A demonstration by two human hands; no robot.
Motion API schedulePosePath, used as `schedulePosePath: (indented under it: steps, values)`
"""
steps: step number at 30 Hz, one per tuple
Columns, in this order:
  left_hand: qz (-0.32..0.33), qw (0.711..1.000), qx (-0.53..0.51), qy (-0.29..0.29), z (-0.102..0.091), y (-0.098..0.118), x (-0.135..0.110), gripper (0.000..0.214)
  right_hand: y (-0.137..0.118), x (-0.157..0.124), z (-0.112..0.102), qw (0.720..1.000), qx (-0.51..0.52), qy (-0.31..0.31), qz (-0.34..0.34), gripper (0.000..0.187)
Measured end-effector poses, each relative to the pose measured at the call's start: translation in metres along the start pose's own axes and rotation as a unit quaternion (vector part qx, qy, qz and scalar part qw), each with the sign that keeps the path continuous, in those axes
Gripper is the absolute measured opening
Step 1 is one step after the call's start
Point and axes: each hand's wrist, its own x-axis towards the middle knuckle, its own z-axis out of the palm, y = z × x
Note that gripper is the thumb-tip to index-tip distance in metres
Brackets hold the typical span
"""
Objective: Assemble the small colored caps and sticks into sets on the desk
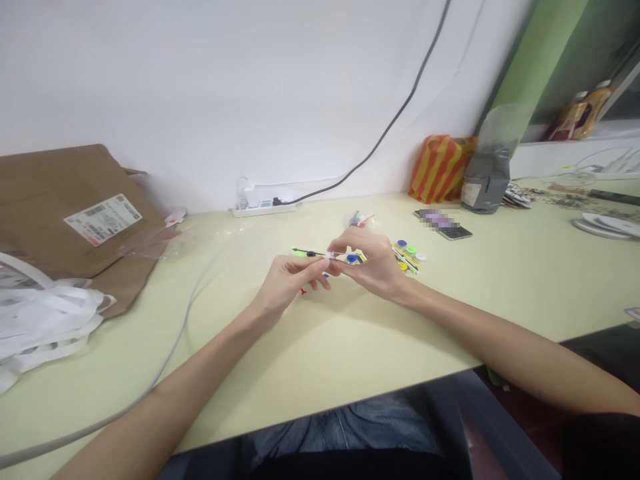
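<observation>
Above the middle of the pale yellow-green table [310, 360], my two hands meet fingertip to fingertip. Between them is a small white piece [329, 255], too small to name. My left hand [295, 277] pinches it from the left between thumb and fingers. My right hand [367, 260] pinches at its right side. A thin black stick-like part [303, 251] shows just beyond my left fingers; whether it joins the white piece I cannot tell. Colourful little round pieces [411, 250] and thin strips [406, 259] lie beside my right hand. A small red piece [303, 291] shows below my left hand.
A brown cardboard package [60, 213] and white strips [45, 320] lie left. A grey cable [185, 327] crosses the table. By the wall sits a power strip [265, 208]. Farther right are a phone [455, 230], a striped bag [435, 170] and a grey pouch [483, 190].
</observation>
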Motion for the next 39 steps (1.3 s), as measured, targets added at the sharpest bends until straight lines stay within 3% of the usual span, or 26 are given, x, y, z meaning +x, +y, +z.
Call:
schedulePosePath:
  steps: [5,8,12,16,21,26,34,39]
  values:
    - [0.001,0.999,0.001,0.036,0.0,-0.002,0.0,0.034,0.002,0.002,0.001,1.0,0.006,-0.024,0.003,0.003]
    - [-0.012,0.997,-0.01,0.071,-0.003,-0.005,0.004,0.038,0.006,0.003,0.001,0.997,0.025,-0.07,0.004,0.02]
    - [0.013,0.994,-0.024,0.104,-0.011,-0.006,0.009,0.042,0.007,0.006,-0.004,0.994,0.07,-0.051,0.066,0.033]
    - [0.029,0.994,-0.042,0.1,-0.013,-0.008,0.011,0.044,0.001,0.011,-0.009,0.974,0.147,-0.039,0.17,0.024]
    - [0.018,0.994,-0.06,0.088,-0.01,-0.01,0.011,0.047,-0.004,0.014,-0.01,0.928,0.228,-0.105,0.274,0.032]
    - [0.028,0.995,-0.042,0.084,-0.009,-0.01,0.011,0.041,0.002,0.009,-0.007,0.911,0.235,-0.146,0.308,0.036]
    - [0.061,0.997,-0.013,0.051,-0.009,-0.015,0.011,0.032,0.006,0.007,-0.002,0.877,0.297,-0.089,0.366,0.039]
    - [0.035,0.999,-0.005,0.027,-0.008,-0.014,0.009,0.033,0.004,0.008,-0.002,0.846,0.354,-0.074,0.391,0.039]
